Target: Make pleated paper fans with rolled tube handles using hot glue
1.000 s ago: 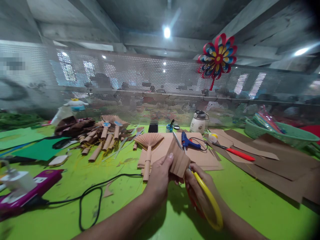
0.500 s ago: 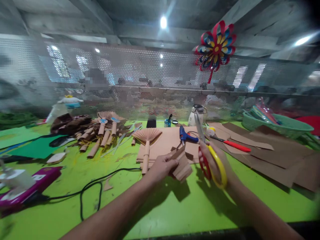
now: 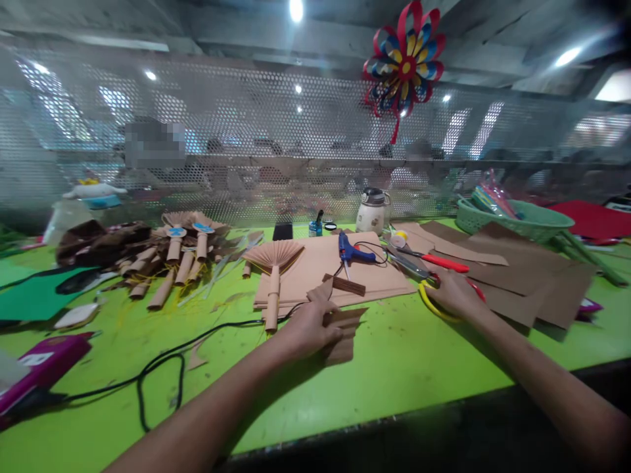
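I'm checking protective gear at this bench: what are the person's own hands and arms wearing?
Nothing that shows. The left hand and right hand are ungloved, and the left forearm and right forearm are bare, with no sleeve in view. No watch or bracelet is visible at either wrist; rings cannot be ruled out.

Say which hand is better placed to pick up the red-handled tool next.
Probably the right hand: it is beside the red-handled tool, though over the handles of the scissors. The left hand is farther off and holds a creased brown piece.
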`<control>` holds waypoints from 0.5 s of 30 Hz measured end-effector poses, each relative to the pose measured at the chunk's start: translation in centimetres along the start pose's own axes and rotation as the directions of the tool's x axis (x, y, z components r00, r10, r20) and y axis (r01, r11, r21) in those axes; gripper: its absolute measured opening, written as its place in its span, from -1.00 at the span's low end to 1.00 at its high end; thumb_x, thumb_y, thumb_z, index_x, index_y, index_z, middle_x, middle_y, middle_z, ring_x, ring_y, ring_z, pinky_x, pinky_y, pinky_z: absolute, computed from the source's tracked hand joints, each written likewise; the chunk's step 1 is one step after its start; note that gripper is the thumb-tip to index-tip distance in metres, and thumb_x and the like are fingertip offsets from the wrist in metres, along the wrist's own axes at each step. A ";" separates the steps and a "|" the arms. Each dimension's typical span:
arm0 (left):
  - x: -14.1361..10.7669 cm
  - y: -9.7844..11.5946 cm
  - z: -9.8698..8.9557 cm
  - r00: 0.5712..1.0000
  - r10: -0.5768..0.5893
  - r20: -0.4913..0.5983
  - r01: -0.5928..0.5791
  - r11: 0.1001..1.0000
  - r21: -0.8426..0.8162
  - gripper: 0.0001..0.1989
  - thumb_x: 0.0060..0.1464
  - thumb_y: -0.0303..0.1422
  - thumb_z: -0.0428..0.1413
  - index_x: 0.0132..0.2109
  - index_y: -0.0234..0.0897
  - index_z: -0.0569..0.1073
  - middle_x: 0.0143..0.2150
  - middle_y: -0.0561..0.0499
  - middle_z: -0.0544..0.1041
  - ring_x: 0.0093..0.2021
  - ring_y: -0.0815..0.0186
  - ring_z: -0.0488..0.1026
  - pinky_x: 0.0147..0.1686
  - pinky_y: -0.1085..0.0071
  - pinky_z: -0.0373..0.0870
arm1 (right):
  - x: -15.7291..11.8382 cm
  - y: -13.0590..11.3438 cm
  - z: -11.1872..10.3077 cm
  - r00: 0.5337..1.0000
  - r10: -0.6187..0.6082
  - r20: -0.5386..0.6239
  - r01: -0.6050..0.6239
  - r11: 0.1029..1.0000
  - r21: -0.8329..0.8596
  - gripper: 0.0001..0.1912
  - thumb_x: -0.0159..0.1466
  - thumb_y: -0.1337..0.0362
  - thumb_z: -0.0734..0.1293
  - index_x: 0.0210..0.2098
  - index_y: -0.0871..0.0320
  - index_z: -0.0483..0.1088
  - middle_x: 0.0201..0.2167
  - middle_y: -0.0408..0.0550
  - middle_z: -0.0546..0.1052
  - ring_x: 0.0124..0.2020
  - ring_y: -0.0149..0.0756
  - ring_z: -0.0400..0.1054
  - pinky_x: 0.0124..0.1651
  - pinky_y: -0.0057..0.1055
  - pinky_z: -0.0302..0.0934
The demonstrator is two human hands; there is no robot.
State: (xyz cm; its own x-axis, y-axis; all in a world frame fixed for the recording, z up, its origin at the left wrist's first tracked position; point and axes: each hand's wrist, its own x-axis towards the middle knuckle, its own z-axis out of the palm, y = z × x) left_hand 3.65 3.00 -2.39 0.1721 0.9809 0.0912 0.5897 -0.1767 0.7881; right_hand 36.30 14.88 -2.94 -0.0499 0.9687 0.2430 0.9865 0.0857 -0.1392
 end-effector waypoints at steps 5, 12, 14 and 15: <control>0.0 1.0 -0.5 0.995 0.004 -0.101 -0.007 1.000 -0.021 -0.83 -0.08 -0.25 0.23 -0.34 -0.24 0.61 -0.44 -0.08 0.56 -0.43 0.18 0.42 -0.42 0.34 0.23 | -0.4 -1.1 -1.6 0.995 -0.063 -0.075 0.060 0.997 -0.039 -0.52 0.24 0.17 0.27 0.06 0.34 0.43 -0.05 0.39 0.50 0.01 0.24 0.31 -0.04 -0.03 0.18; 1.2 0.4 -2.0 0.869 -0.088 -0.487 -0.012 0.980 -0.198 -0.84 -0.03 -0.29 0.12 -0.31 -0.26 0.54 -0.37 -0.06 0.53 -0.34 0.20 0.41 -0.34 0.33 0.29 | -0.4 -10.4 -3.5 0.875 -0.481 -0.057 0.484 0.866 0.126 -0.71 0.36 0.20 0.22 -0.13 0.19 0.52 -0.18 0.05 0.58 -0.18 -0.22 0.42 -0.13 -0.36 0.25; 1.5 0.0 -2.2 0.825 -0.141 -0.547 -0.022 0.959 -0.281 -0.79 -0.01 -0.30 0.08 -0.23 -0.27 0.50 -0.35 -0.04 0.51 -0.36 0.24 0.40 -0.37 0.36 0.30 | -0.6 -13.6 -2.7 0.794 -0.606 -0.053 0.606 0.781 0.150 -0.73 0.37 0.23 0.23 -0.10 0.18 0.51 -0.18 0.04 0.56 -0.20 -0.27 0.40 -0.18 -0.42 0.23; 1.6 -0.2 -2.2 0.812 -0.165 -0.560 -0.028 0.947 -0.320 -0.76 0.00 -0.29 0.07 -0.18 -0.27 0.48 -0.34 -0.03 0.50 -0.38 0.27 0.39 -0.40 0.38 0.29 | -0.7 -15.0 -2.2 0.745 -0.665 -0.050 0.663 0.733 0.152 -0.76 0.35 0.24 0.27 -0.07 0.16 0.50 -0.20 0.03 0.55 -0.20 -0.27 0.39 -0.21 -0.43 0.22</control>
State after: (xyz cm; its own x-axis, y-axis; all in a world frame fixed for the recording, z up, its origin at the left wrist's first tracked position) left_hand 2.03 4.75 -1.04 -0.3996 0.8713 0.2850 0.3008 -0.1691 0.9386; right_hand 21.91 12.42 1.12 -0.6853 0.6535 0.3213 0.6659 0.7410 -0.0870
